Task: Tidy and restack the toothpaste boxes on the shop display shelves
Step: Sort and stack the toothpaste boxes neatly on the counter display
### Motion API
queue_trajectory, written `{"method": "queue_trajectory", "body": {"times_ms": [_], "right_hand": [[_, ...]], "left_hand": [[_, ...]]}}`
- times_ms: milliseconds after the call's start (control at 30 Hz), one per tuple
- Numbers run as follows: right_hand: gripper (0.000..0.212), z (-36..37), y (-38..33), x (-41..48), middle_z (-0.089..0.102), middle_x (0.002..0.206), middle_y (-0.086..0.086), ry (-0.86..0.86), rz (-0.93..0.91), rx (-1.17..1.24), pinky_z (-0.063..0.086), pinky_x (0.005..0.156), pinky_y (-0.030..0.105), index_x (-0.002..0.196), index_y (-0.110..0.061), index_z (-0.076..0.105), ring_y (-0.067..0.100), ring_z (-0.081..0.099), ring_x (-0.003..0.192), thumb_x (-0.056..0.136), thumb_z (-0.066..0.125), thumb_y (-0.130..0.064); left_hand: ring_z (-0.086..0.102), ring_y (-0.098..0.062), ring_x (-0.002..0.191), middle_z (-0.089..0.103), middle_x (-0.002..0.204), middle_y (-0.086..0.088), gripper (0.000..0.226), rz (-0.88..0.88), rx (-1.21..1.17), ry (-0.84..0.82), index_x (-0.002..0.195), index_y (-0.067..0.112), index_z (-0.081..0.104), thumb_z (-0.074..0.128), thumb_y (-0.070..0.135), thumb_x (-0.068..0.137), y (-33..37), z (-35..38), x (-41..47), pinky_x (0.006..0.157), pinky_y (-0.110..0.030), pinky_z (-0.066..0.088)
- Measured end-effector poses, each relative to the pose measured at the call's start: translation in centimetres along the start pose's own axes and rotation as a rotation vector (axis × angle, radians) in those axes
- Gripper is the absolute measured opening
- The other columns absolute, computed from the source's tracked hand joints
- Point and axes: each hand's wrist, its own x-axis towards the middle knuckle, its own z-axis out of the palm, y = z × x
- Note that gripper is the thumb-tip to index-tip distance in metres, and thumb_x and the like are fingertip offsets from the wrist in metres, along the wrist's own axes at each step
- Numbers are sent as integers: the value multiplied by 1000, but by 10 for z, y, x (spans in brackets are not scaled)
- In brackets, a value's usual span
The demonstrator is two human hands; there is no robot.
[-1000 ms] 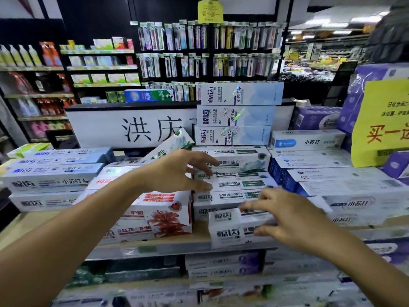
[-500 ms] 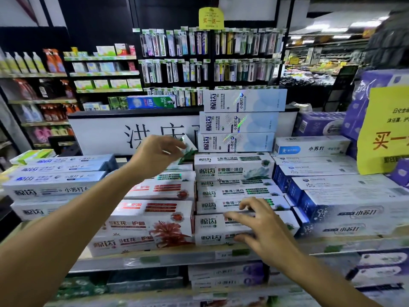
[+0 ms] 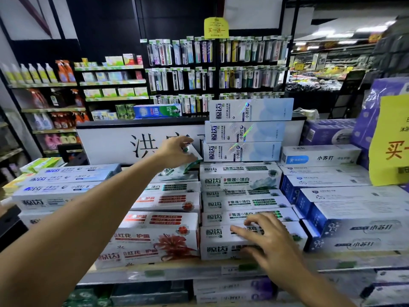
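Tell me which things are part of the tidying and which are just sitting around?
Part of the job: left hand gripping the tilted green-and-white box; right hand resting on the front box; red-flower boxes beside it.
Just there: hanging toothbrushes; yellow sign; spray bottles; purple packs.

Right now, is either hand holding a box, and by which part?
Left hand grips the tilted green-white box by its raised end; right hand only presses the front box, holding nothing.
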Motion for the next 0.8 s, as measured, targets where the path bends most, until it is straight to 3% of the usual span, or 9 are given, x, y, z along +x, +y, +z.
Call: {"method": "queue_trajectory", "body": {"times_ms": [100,200,333,467,533,633,700,800], "right_hand": [[67,0,5,3,52,120,-18,-19,-10,7,43,96,29,130,-49,55,5,43,116,74,82,-27],[68,3,9,4,44,121,-25,-25,3,3,34,98,28,132,-55,49,-1,34,119,76,79,-32],[70,8,14,3,34,121,-32,-31,0,1,30,101,29,133,-61,40,-6,26,121,78,77,-37],[65,10,16,4,33,124,-33,-32,-4,-9,37,102,35,132,-66,36,-6,24,124,80,70,-46],[64,11,17,3,33,124,-34,-22,-3,1,39,99,36,130,-70,34,-6,25,124,80,67,-49],[69,11,18,3,29,123,-37,-27,-10,-15,40,99,38,123,-81,22,-8,22,123,80,66,-50],[71,12,18,2,28,122,-38,-18,-9,-17,40,100,40,124,-80,23,-8,21,123,80,69,-47],[68,10,17,2,26,120,-38,-17,4,-23,41,100,40,129,-73,30,-9,21,122,80,69,-47]], "left_hand": [[59,-26,112,54,136,-8,71,61,281,-30,147,26,45,77,28,83,2,10,11,90,-36,55],[55,-23,102,53,130,-8,71,125,380,2,143,24,49,82,30,80,1,11,15,83,-28,47],[55,-22,97,52,123,-8,90,84,308,17,144,12,46,91,25,68,4,-1,13,81,-29,49],[60,-21,90,58,116,-9,73,70,227,119,127,9,60,91,24,62,-1,-34,4,77,-28,55],[62,-13,79,66,108,-7,64,55,209,171,119,12,64,91,26,62,-5,-56,-2,64,-18,48],[60,-9,70,66,91,4,62,23,193,248,111,16,66,91,34,58,-9,-86,-11,56,-19,41],[61,-12,74,65,89,6,65,-20,108,298,112,19,65,91,36,55,-10,-105,-17,57,-22,44],[62,-21,90,64,106,-1,68,-48,25,380,117,17,62,91,34,59,-9,-125,-22,73,-30,53]]}}
